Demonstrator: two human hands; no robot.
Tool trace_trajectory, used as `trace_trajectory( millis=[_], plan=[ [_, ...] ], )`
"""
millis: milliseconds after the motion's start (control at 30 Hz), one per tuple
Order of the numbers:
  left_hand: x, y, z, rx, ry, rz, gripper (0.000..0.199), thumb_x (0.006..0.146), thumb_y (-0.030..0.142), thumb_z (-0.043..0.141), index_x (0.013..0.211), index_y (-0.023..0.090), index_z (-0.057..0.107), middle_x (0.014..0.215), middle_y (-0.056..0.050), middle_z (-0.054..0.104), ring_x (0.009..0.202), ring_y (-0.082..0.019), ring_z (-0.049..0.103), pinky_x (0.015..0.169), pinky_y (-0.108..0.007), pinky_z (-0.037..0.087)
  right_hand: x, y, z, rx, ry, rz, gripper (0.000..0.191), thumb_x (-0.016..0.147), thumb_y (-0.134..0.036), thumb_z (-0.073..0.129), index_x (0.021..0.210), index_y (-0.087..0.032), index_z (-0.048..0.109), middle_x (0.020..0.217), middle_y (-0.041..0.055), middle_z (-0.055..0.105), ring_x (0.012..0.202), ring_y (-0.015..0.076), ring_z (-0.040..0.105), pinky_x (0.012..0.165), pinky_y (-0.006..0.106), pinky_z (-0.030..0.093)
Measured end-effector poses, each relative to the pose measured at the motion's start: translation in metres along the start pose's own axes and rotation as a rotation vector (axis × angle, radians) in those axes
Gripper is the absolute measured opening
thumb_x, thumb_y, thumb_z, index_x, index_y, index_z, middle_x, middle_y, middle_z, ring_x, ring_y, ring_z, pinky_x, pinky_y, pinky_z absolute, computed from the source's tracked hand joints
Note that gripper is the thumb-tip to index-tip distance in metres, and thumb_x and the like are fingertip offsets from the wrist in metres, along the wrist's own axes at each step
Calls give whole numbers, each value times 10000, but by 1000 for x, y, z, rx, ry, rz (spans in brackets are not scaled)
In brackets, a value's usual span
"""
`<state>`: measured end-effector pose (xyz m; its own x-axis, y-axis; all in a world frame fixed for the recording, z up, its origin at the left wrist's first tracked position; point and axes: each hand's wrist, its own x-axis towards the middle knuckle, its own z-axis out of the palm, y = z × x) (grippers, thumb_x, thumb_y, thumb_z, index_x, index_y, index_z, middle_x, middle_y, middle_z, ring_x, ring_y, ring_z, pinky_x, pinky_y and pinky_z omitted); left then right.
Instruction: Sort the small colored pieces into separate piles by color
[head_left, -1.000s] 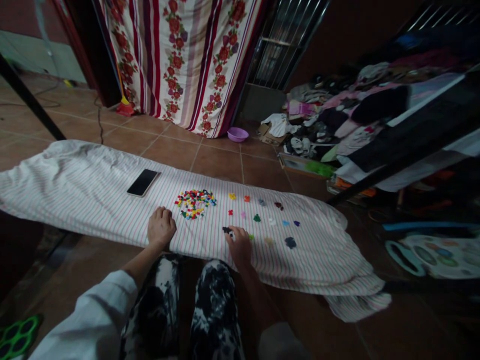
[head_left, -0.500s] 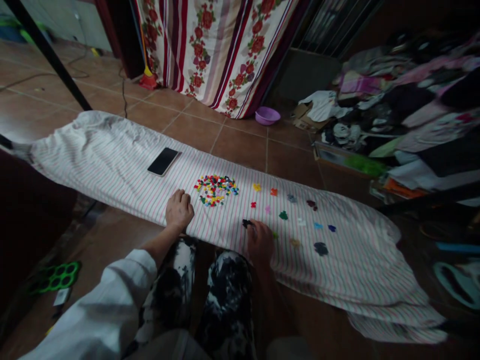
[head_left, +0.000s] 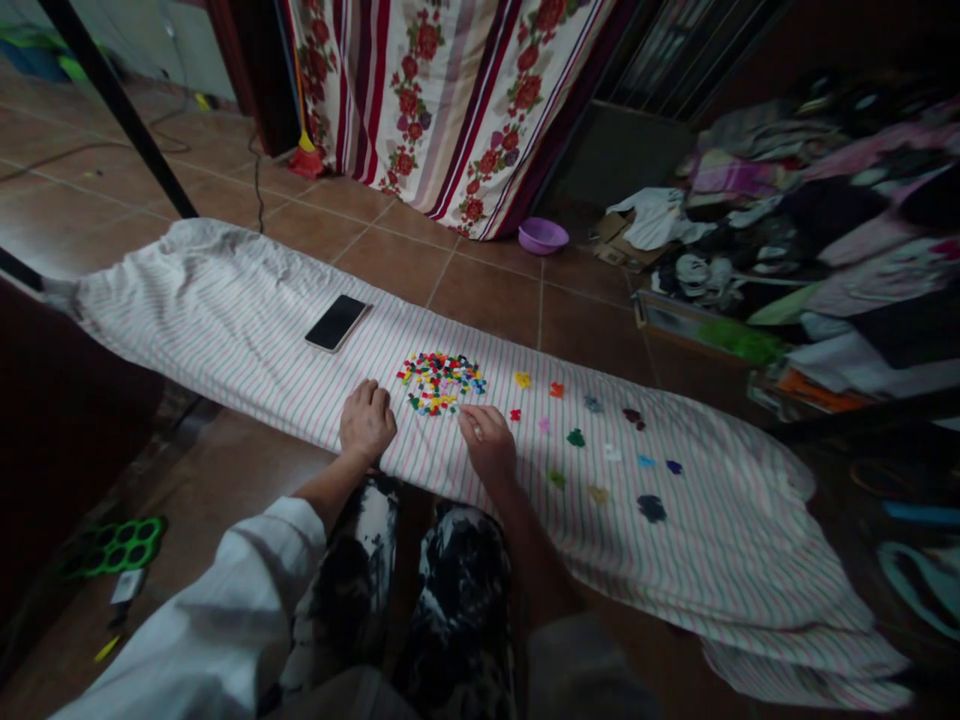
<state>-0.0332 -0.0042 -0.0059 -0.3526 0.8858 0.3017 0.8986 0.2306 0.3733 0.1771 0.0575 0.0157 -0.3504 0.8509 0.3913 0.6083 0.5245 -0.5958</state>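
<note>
My left hand [head_left: 367, 420] rests palm down on the striped cloth [head_left: 247, 350], fingers curled in, just left of a mixed pile of tiny coloured bricks [head_left: 442, 375]. The underside of this hand is hidden; nothing shows in it. At the pile's near right edge, my right hand [head_left: 491, 440] has thumb and forefinger pinched together; whatever is between the tips is too small to make out. To its right lie small heaps sorted by colour, among them a yellow heap [head_left: 523, 380], an orange heap [head_left: 556, 390], a dark green heap [head_left: 576, 438] and a dark grey heap [head_left: 651, 508].
A phone [head_left: 337, 323] lies on the cloth left of the pile. Beyond the cloth's far edge, a purple basin [head_left: 543, 236] stands on the tiled floor below a flowered curtain [head_left: 450, 110]. Clothes [head_left: 750, 180] are heaped at the right.
My right hand has moved left and away from me, from a small black heap to the edge of the mixed pile. My left hand stays in place. The view has shifted slightly.
</note>
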Motion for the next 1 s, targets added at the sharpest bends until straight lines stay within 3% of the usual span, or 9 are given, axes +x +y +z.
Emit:
trace_trajectory(
  millis=[267, 500, 633, 800, 1000],
  plan=[
    [-1, -3, 3, 2, -13, 18, 288, 836, 204, 432, 1052, 182, 622, 1351, -92, 577, 1328, -293, 432, 1075, -455, 380, 58, -16, 44, -176, -258, -27, 224, 888, -226, 532, 1008, -220, 721, 991, 83, 648, 988, 221, 551, 923, 342, 424],
    [0, -1, 2, 17, -20, 8, 290, 850, 219, 425, 1060, 174, 620, 1357, -96, 571, 1336, -289, 422, 1095, -442, 364, 74, -26, 59, -296, -317, 7, 165, 864, -279, 592, 954, -223, 718, 986, 87, 623, 970, 222, 533, 866, 322, 425],
    [0, -1, 1, 4, -25, 7, 293, 845, 209, 431, 1067, 173, 618, 1357, -107, 568, 1341, -287, 416, 1096, -453, 356, 76, -27, 64, -303, -313, 31, 138, 844, -218, 595, 923, -223, 708, 968, 82, 632, 948, 210, 550, 875, 321, 428],
    [-1, -1, 2, 13, -9, 17, 296, 847, 210, 425, 1068, 171, 619, 1342, -113, 576, 1331, -289, 428, 1084, -451, 367, 73, -20, 63, -99, -251, 110, 141, 843, -244, 563, 891, -232, 694, 932, 50, 660, 905, 187, 594, 836, 300, 462],
    [-2, -2, 4, 29, 19, 32, 292, 847, 206, 432, 1062, 162, 624, 1327, -124, 584, 1321, -288, 441, 1076, -440, 375, 67, -13, 57, 478, -137, 344, 159, 815, -342, 573, 894, -222, 642, 890, 9, 705, 834, 154, 650, 785, 285, 503]
  ],
)
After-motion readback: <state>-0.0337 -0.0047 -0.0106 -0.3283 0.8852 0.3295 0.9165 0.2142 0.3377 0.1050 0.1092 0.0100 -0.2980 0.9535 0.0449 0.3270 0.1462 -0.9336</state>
